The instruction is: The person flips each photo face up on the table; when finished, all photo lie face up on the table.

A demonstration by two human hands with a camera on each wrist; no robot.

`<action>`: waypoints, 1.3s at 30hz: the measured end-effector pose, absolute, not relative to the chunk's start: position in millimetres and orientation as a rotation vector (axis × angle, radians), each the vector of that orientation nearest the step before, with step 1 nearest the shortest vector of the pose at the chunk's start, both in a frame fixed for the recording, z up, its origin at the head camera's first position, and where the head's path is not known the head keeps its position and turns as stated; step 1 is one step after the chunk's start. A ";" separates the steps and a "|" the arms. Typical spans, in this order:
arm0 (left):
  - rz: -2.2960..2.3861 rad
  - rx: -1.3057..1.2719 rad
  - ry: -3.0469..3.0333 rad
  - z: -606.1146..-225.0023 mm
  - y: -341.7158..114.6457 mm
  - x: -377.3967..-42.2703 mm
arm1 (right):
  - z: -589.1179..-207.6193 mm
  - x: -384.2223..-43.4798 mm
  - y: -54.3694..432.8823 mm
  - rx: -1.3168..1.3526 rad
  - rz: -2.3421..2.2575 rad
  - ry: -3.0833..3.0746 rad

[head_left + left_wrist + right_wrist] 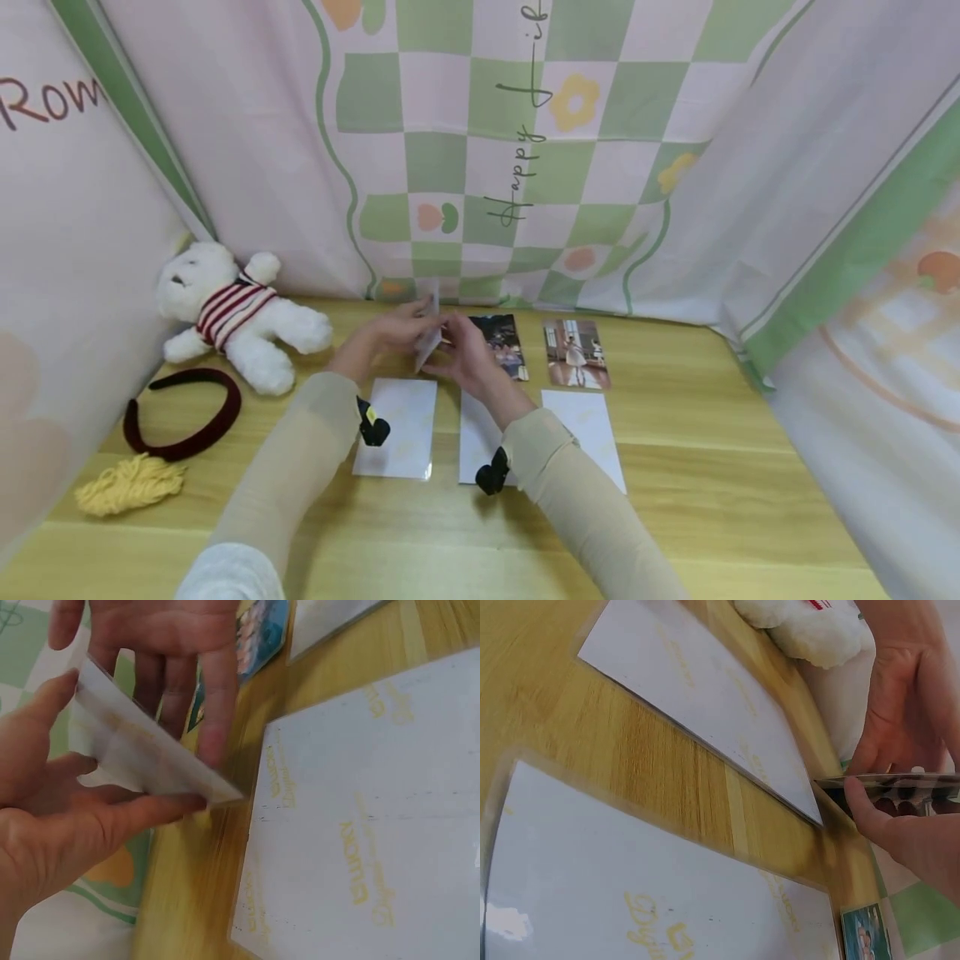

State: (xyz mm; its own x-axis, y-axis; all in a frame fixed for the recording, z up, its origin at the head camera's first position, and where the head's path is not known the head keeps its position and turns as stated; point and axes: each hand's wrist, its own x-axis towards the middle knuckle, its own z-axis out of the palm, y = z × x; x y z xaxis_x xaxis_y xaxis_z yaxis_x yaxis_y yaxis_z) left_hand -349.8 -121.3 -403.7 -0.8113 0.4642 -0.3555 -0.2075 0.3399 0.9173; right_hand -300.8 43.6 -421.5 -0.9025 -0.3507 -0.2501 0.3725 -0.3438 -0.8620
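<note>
While our left grip (393, 332) pinched a picture card (146, 754) by its edges and our right grip (472, 357) held it too, the card stood steeply over the desk (720, 467), to the right of the plush bear (238, 310). Farther right of the bear lay a dark photo (507, 346) and a white-dress photo (576, 354), with three white sheets (408, 433) to the bear's right and nearer us; we took the step to be turning or passing the card, and judged that the next move called for one grip to release it.
</note>
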 end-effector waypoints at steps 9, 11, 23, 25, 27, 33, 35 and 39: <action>1.801 0.139 1.743 -411.4 -131.1 -355.3 | -422.8 -304.0 43.3 -0.053 -2.114 1.598; 1.870 0.127 1.661 -412.7 -134.1 -355.9 | -423.4 -305.1 42.6 -0.060 -2.056 1.669; 1.928 0.088 1.659 -418.5 -155.1 -354.1 | -437.0 -305.2 38.8 -0.412 -1.507 2.324; 1.931 0.082 1.671 -420.7 -159.7 -354.5 | -440.4 -306.4 38.6 -0.553 -1.411 2.426; 1.933 0.072 1.684 -423.0 -164.0 -355.1 | -443.1 -307.7 38.7 -0.673 -1.325 2.500; 1.929 0.043 1.784 -430.6 -171.1 -356.9 | -444.7 -307.1 38.6 -0.771 -1.040 2.680; 1.918 0.010 1.836 -433.2 -170.7 -356.2 | -445.0 -306.1 38.1 -0.787 -0.921 2.743; 1.863 -0.046 1.936 -437.4 -167.5 -351.7 | -448.5 -305.4 36.0 -0.869 -0.640 2.850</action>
State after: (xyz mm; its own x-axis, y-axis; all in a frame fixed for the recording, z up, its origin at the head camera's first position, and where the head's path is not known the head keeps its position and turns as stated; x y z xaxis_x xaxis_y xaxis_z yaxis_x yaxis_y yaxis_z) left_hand -351.7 -167.5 -437.4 -0.8981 0.2806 -0.3387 -0.3277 0.0866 0.9408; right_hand -305.4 36.0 -448.5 -0.8334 -0.5518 0.0315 -0.5122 0.7497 -0.4190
